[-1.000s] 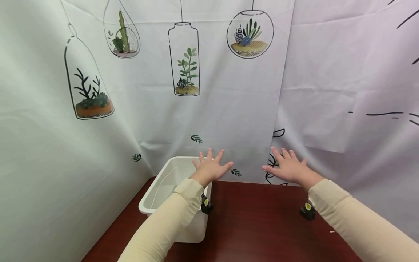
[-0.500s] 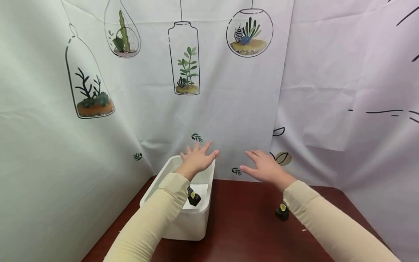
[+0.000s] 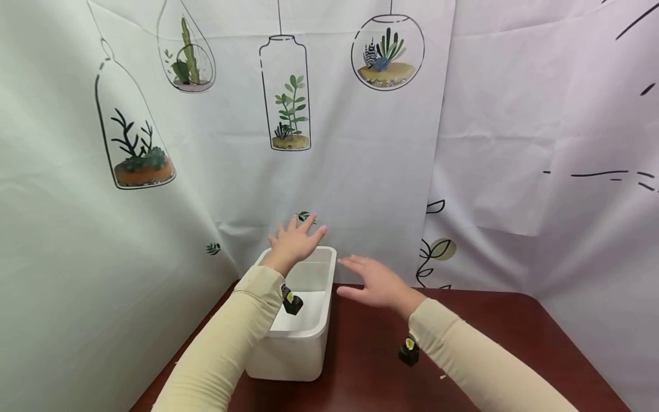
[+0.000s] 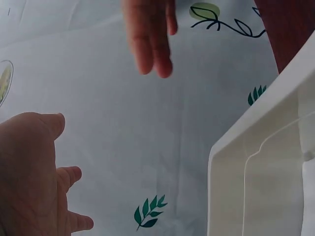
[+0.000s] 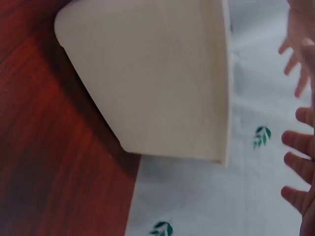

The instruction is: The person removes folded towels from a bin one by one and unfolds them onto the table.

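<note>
hovering over the far end of the white bin [image 3: 296, 337], the left hand [image 3: 292, 243] was spread flat, fingers straight and holding nothing; the right hand [image 3: 373, 283] floated just beside the bin's right wall, likewise wide and empty. the bin stood on the dark red table [image 3: 489, 326] at its back left corner, close against the printed curtain [image 3: 360, 171]. in the left wrist view the bin's rim [image 4: 246, 142] showed with the curtain behind, and the right wrist view looked along the bin's outer wall [image 5: 162, 83]. to take hold of the bin well, i judged each palm should come down on an opposite long wall, low enough that the smooth plastic would not slip, and squeeze evenly so it stayed level. compared with a second earlier, both hands had shifted leftward: the left had moved from the bin's right edge to above its far end, and the right had left the curtain area well right of the bin and drawn in near its side, lower over the table
</note>
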### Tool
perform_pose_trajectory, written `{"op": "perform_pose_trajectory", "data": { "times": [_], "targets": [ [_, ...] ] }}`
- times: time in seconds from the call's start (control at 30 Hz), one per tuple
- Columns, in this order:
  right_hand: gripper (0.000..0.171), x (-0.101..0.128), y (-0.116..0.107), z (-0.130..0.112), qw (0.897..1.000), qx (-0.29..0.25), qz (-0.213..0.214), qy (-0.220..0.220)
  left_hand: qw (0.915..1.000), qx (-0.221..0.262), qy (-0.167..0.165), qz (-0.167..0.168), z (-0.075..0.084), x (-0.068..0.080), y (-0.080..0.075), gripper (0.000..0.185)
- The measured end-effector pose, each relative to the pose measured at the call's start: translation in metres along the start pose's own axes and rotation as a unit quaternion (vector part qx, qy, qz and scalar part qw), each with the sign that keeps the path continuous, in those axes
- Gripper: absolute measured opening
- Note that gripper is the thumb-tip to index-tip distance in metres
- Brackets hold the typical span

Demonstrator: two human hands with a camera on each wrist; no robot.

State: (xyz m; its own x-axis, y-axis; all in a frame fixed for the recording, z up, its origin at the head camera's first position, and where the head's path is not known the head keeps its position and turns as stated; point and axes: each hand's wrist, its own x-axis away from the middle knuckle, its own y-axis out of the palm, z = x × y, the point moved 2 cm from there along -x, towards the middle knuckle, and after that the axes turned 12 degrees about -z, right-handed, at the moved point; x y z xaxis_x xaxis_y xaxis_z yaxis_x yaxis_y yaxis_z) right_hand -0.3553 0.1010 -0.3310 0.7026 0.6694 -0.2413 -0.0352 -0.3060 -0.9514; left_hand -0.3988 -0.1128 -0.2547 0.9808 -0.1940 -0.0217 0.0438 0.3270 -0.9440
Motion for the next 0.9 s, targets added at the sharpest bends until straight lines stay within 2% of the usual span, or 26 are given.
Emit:
{"op": "perform_pose_trajectory", "data": {
  "times": [0.13,0.23,0.47,0.6,0.9],
  "targets": [
    [0.065,0.0,0.014,-0.007,0.998,-0.009,-0.02,-0.051,0.9999,0.015,0.004,0.005,-0.004,-0.001,-0.004,0.071],
    [0.061,0.0,0.023,-0.01,0.994,-0.003,-0.015,-0.106,0.9996,0.027,0.01,0.006,-0.008,-0.002,-0.005,0.072],
    [0.054,-0.001,0.045,-0.014,0.974,0.026,0.017,-0.225,0.999,0.044,0.006,-0.005,-0.021,-0.006,0.003,0.072],
    [0.054,-0.002,0.056,-0.015,0.962,0.039,0.036,-0.266,0.9984,0.055,0.0,-0.013,-0.028,-0.012,0.008,0.074],
    [0.062,-0.002,0.064,-0.014,0.947,0.055,0.066,-0.31,0.9961,0.08,-0.012,-0.037,-0.043,-0.017,0.012,0.075]
  ]
}}
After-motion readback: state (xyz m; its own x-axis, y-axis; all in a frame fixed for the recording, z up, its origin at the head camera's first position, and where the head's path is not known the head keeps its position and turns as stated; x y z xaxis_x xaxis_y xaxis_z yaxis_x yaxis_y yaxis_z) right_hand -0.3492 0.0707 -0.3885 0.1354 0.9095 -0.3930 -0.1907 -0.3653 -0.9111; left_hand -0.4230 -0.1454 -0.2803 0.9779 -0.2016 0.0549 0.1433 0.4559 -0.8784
